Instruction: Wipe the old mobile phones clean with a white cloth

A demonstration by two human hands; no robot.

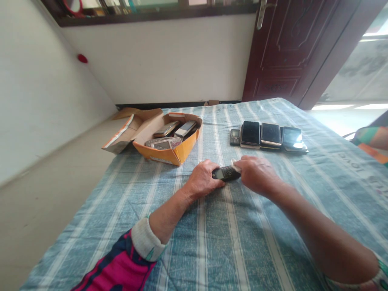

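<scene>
A dark keypad mobile phone (226,173) lies sideways between my two hands, just above the striped cloth. My left hand (204,178) is closed round its screen end, thumb along the near edge. At the keypad end, my right hand (256,173) is closed, with a bit of white cloth or tissue (234,162) showing at its fingertips against the phone; most of that white piece is hidden in the fingers. Beyond my right hand stand stacks of smartphones (251,133), with a small keypad phone (235,137) to their left.
An orange cardboard box (163,157) with its lid open holds several old phones (185,128), left of centre. Blue-and-white striped fabric (194,250) covers the surface. Behind it are a white wall and a dark red door (279,60). Patterned fabric (372,139) shows at the right edge.
</scene>
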